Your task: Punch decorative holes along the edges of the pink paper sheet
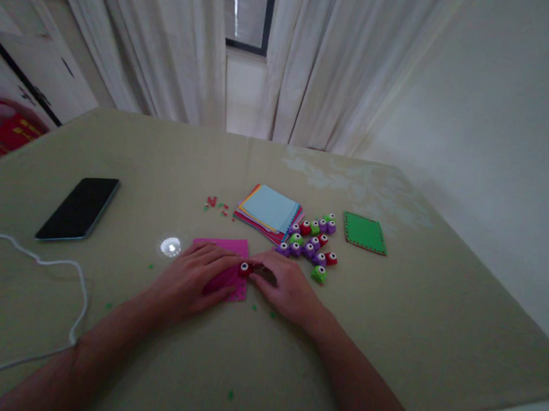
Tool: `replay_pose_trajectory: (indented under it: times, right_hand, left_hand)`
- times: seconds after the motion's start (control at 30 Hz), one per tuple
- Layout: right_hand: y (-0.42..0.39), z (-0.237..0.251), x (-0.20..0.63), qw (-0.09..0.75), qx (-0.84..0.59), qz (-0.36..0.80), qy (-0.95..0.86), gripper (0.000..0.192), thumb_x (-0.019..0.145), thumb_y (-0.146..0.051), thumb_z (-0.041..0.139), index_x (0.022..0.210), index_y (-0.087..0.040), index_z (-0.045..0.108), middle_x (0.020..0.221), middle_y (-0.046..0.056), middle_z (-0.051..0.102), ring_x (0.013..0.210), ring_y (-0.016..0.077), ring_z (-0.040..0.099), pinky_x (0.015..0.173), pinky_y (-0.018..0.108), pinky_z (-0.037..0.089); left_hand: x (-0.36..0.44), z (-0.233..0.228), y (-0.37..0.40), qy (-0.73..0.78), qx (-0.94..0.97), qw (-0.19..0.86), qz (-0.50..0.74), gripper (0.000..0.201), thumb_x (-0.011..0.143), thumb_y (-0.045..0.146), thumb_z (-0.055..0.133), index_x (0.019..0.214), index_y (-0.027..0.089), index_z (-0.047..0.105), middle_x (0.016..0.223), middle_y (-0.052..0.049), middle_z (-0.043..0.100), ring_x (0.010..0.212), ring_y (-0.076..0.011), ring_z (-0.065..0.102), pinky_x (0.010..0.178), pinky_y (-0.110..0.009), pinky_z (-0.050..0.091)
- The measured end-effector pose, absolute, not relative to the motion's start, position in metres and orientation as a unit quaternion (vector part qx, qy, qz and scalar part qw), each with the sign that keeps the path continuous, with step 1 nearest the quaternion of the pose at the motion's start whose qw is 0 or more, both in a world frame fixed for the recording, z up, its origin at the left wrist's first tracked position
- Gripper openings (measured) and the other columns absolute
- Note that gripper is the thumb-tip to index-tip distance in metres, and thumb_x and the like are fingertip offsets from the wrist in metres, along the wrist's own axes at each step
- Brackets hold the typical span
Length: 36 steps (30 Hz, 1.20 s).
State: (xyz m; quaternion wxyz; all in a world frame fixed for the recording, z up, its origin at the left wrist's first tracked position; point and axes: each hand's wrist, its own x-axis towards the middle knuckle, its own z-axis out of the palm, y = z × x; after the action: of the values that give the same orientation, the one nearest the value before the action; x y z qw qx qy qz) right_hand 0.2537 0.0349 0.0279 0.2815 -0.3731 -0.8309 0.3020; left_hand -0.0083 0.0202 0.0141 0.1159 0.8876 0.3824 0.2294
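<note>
A pink paper square [227,248] lies flat on the table in front of me. My left hand [190,280] rests on it, fingers spread and pressing it down. My right hand [283,288] holds a small red paper punch [245,268] at the sheet's right edge, fingers closed around it. Just beyond my right hand sits a cluster of several small punches [310,243] in purple, red and green.
A stack of coloured paper [270,211] lies behind the pink sheet, a green square [365,233] to its right. A black phone [78,208] and a white cable [61,272] are at the left. Small paper scraps [214,204] dot the table [440,319].
</note>
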Motion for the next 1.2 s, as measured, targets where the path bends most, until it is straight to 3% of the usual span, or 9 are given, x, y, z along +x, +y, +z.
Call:
replay_pose_trajectory:
  times: [0.6,0.87,1.03,1.2]
  right_hand:
    - [0.0344,0.0292,0.2534,0.281,-0.382,0.305,-0.826,0.025,0.101,-0.021,0.073,0.126,-0.019,0.075,0.121,0.011,0.08,0.111,0.0251,0.074,0.1,0.038,0.056]
    - [0.0344,0.0317,0.2557,0.308,-0.356,0.299,-0.83,0.025,0.103,-0.019,0.069,0.127,-0.02,0.074,0.123,0.01,0.079,0.113,0.0239,0.073,0.101,0.037,0.056]
    - [0.034,0.0277,0.256,0.305,-0.343,0.278,-0.844,0.028,0.102,-0.016,0.07,0.129,-0.018,0.072,0.123,0.011,0.078,0.113,0.0244,0.073,0.101,0.038,0.057]
    - [0.0335,0.028,0.2556,0.299,-0.344,0.273,-0.847,0.027,0.102,-0.017,0.07,0.129,-0.019,0.071,0.123,0.011,0.077,0.115,0.024,0.071,0.104,0.038,0.056]
  left_hand:
    - [-0.0091,0.0152,0.0208,0.371,0.892,0.121,0.228,0.051,0.103,0.039,0.068,0.151,0.028,0.056,0.139,-0.009,0.072,0.125,-0.0295,0.065,0.109,-0.046,0.048]
    - [-0.0084,0.021,0.0176,0.343,0.899,0.059,0.267,0.036,0.106,0.037,0.065,0.14,0.025,0.065,0.133,-0.009,0.074,0.119,-0.0289,0.067,0.104,-0.045,0.049]
    - [-0.0074,0.0178,0.0174,0.34,0.904,0.073,0.249,0.043,0.106,0.035,0.065,0.148,0.028,0.062,0.138,-0.009,0.072,0.122,-0.0294,0.066,0.106,-0.045,0.05]
    - [-0.0102,0.0163,0.0187,0.349,0.901,0.076,0.248,0.039,0.105,0.037,0.067,0.143,0.027,0.065,0.135,-0.01,0.072,0.122,-0.0295,0.065,0.106,-0.045,0.05]
